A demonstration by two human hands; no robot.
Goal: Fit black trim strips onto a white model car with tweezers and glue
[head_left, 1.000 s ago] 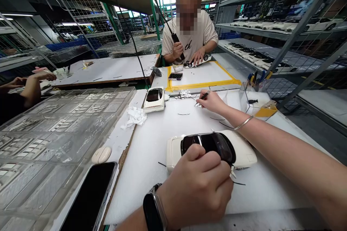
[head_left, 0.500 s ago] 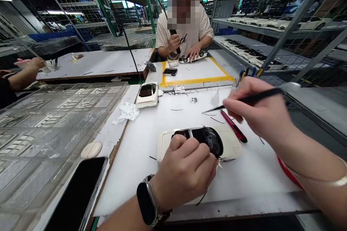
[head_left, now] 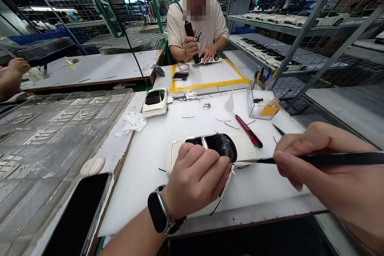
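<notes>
A white model car (head_left: 246, 147) with a black roof lies on the white mat (head_left: 186, 132) in front of me. My left hand (head_left: 195, 178), a dark watch on its wrist, is closed over the car's near side and holds it down. My right hand (head_left: 327, 176) pinches black tweezers (head_left: 300, 159) whose tip points left and reaches the car's side, just by my left fingertips. A red-and-black utility knife (head_left: 248, 131) lies on the mat behind the car.
A second white model car (head_left: 155, 102), crumpled tissue (head_left: 131, 122), foil scraps and a clear box (head_left: 261, 104) with tools sit further back. Clear plastic trays (head_left: 54, 136), a phone (head_left: 78, 218) and an earbud case (head_left: 92, 166) lie left. A person opposite works on another car; another person's hand shows far left.
My right hand came back from the far side of the mat with the tweezers, swinging right and down until the tip met the car. The left hand stayed on the car.
</notes>
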